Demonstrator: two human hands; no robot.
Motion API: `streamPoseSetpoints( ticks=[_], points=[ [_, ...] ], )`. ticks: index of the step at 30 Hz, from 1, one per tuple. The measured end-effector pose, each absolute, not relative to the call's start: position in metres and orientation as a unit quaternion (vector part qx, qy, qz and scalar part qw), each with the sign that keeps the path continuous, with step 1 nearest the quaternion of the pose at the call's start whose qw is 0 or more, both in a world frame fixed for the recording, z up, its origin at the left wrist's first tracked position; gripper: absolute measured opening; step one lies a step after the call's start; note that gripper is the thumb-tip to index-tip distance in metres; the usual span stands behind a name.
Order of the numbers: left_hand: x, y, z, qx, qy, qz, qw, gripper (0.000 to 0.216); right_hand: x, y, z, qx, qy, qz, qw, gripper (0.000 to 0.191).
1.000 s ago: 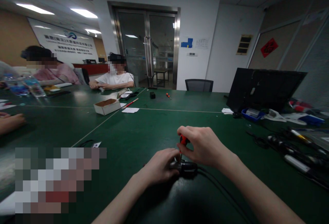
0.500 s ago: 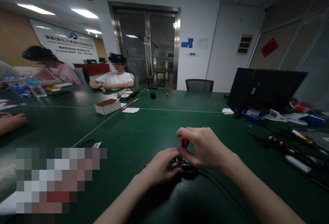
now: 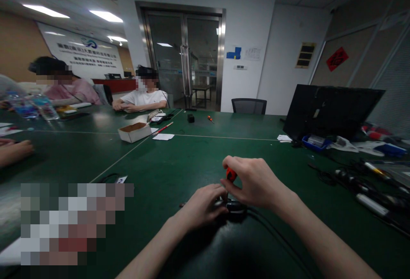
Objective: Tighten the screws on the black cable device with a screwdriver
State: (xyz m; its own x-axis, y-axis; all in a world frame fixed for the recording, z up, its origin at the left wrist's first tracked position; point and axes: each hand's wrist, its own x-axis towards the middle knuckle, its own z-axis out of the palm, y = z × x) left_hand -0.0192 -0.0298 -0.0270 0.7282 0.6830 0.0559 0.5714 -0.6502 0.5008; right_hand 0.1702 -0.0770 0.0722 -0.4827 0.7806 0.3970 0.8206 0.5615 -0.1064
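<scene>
My right hand [image 3: 253,180] is closed around the red and black handle of a screwdriver [image 3: 230,174], held upright with its tip pointing down. Below it, a small black device [image 3: 236,206] with a cable [image 3: 275,232] lies on the green table [image 3: 192,159]. My left hand [image 3: 205,204] is closed on the left part of that device, fingers bent over it. The fingers hide much of the device and the spot where the screwdriver's tip meets it.
A white open box [image 3: 134,133] stands ahead to the left, near a paper sheet [image 3: 163,136]. Another screwdriver [image 3: 210,119] and a small black block [image 3: 191,118] lie farther back. At right are a monitor [image 3: 333,112], a blue tray [image 3: 315,143] and black cables [image 3: 355,180]. People sit at left.
My right hand has shifted slightly up, and the screwdriver's handle has turned a little in its fingers. My left hand stays on the black device.
</scene>
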Motion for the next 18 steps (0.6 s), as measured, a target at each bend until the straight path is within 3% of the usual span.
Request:
streamPoseSetpoints(
  ticks=[7, 11, 18],
  points=[
    [-0.0197, -0.0315, -0.0257, 0.899, 0.351, 0.123, 0.233, 0.022, 0.1696, -0.0751, 0.0712, -0.476, -0.855, -0.044, 0.202, 0.012],
    [-0.0198, -0.0315, -0.026, 0.897, 0.348, 0.13, 0.241, 0.02, 0.1704, -0.0774, 0.0733, -0.463, -0.86, -0.032, 0.212, 0.022],
    [-0.0193, -0.0316, -0.0273, 0.894, 0.353, 0.125, 0.244, 0.025, 0.1699, -0.0735, 0.0685, -0.479, -0.853, -0.053, 0.202, 0.016]
  ],
)
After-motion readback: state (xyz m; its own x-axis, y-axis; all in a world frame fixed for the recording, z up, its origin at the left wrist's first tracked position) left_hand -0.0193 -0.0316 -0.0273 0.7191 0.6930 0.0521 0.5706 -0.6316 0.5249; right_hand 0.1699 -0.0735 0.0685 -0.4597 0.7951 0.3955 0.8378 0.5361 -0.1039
